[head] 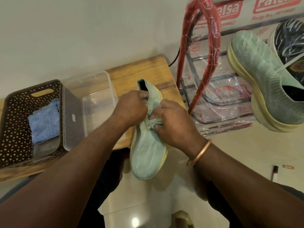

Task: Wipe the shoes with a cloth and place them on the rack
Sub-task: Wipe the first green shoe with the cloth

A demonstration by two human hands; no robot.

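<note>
Green shoe point(148, 150) at centre, toe toward 6 o'clock, heel end above the table point(148, 68). Left hand point(130, 107) curled tight on its collar; right hand point(172, 122) pinches the laces. Blue cloth point(44, 122) lies in the basket point(13, 116) at 9 o'clock. Second shoe point(256, 66) sits on the rack point(210, 63) at 2 o'clock.

Home interior — tiled floor point(246, 153), plastic-wrapped shoe rack point(218, 99), small wooden table point(148, 68), storage basket point(14, 129).
</note>
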